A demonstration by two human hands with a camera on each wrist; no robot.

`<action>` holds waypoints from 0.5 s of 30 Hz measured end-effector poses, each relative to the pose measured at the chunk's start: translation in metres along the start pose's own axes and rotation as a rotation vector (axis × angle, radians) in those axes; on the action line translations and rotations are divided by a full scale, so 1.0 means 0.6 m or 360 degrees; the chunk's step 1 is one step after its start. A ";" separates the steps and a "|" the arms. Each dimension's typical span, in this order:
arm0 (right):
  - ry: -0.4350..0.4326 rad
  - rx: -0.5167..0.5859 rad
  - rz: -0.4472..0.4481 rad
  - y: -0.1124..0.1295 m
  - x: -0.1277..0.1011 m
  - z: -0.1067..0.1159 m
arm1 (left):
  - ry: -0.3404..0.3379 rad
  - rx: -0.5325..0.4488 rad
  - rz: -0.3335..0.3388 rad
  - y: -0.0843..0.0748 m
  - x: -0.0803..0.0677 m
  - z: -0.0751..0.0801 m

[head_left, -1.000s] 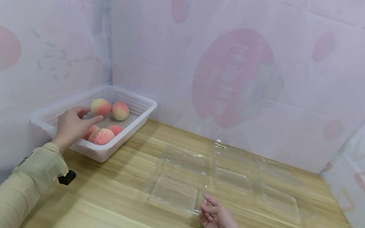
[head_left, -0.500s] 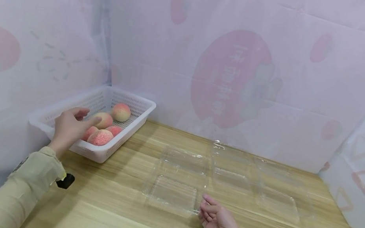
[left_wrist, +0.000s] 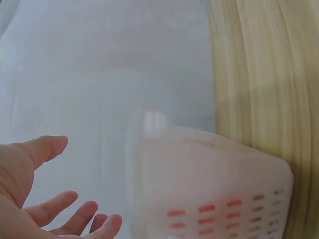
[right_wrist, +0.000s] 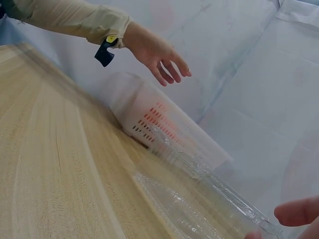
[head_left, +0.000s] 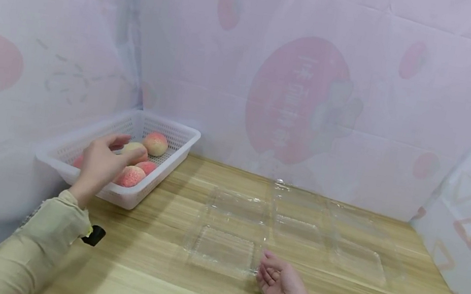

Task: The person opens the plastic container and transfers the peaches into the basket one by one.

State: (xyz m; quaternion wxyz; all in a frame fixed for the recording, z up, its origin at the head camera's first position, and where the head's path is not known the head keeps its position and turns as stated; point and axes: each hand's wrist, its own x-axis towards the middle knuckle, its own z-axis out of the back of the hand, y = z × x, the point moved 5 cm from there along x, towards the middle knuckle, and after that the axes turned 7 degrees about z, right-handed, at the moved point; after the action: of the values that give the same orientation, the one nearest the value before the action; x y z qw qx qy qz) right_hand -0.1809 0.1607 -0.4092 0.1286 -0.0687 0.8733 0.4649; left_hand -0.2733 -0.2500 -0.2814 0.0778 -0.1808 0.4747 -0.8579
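**Left hand hovers over the peach basket, right hand rests by a clear tray**

At the left of the head view, the left hand (head_left: 104, 161) is held above the near side of a white perforated basket (head_left: 169, 157) that sits on the wooden counter (head_left: 150, 277) against the draped backdrop. Its fingers are spread and loosely extended, gripping nothing; the left wrist view shows the same hand (left_wrist: 35, 199) with thumb and fingers apart above the blurred basket wall (left_wrist: 214, 189), and the right wrist view shows it (right_wrist: 157, 55) hanging clear of the basket (right_wrist: 149, 114). Whether a fingertip brushes a fruit cannot be told.

Inside the basket lie several peaches: one (head_left: 156, 143) toward the far end, one (head_left: 131, 176) near the front wall just right of the hand, a redder one (head_left: 148, 166) between them, and another (head_left: 136, 150) partly hidden behind the fingers.

In the lower middle of the head view, the right hand (head_left: 284, 291) lies palm up on the counter, fingers relaxed and slightly curled, holding nothing. Its fingertips sit just beside the near right corner of a clear plastic clamshell tray (head_left: 223, 250). Two more clear trays (head_left: 300, 219) (head_left: 359, 256) lie to the right, farther back.

A small black object (head_left: 94, 235) shows at the left sleeve cuff (head_left: 61, 222).
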 end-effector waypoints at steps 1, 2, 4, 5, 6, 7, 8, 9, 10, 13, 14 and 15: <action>-0.0004 0.0000 0.0001 0.000 0.000 0.000 | 0.0010 -0.0010 -0.0013 -0.006 -0.003 -0.003; -0.0006 -0.0002 0.0005 0.001 -0.001 0.001 | 0.0024 -0.0018 -0.0025 -0.012 -0.007 -0.005; -0.0015 0.0007 0.0006 0.002 -0.003 0.001 | 0.0046 -0.0041 -0.0046 -0.023 -0.014 -0.011; -0.0018 0.0011 0.0006 0.003 -0.004 0.001 | 0.0059 -0.0056 -0.0055 -0.028 -0.017 -0.014; -0.0019 0.0012 0.0003 0.003 -0.004 0.001 | 0.0067 -0.0059 -0.0067 -0.032 -0.020 -0.017; -0.0022 0.0017 0.0003 0.004 -0.005 0.001 | 0.0073 -0.0066 -0.0083 -0.036 -0.023 -0.020; -0.0026 0.0020 0.0001 0.005 -0.005 0.001 | 0.0074 -0.0070 -0.0100 -0.041 -0.026 -0.023; -0.0030 0.0028 -0.0004 0.006 -0.006 0.001 | 0.0071 -0.0072 -0.0119 -0.045 -0.029 -0.025; -0.0030 0.0027 -0.0004 0.008 -0.007 0.001 | 0.0068 -0.0071 -0.0143 -0.048 -0.032 -0.029; -0.0035 0.0029 0.0012 0.015 -0.008 0.001 | 0.0039 -0.0082 -0.0231 -0.059 -0.041 -0.041; -0.0039 0.0026 0.0021 0.019 -0.009 0.002 | 0.0037 -0.0090 -0.0265 -0.063 -0.044 -0.046; -0.0044 0.0025 0.0031 0.024 -0.010 0.003 | 0.0040 -0.0098 -0.0296 -0.067 -0.048 -0.051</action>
State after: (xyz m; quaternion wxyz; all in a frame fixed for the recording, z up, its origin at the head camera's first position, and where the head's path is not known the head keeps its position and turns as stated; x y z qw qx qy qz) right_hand -0.1784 0.1701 -0.3973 0.1368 -0.0528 0.8756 0.4603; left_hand -0.2573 -0.1956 -0.2693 -0.0138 -0.2158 0.4830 -0.8485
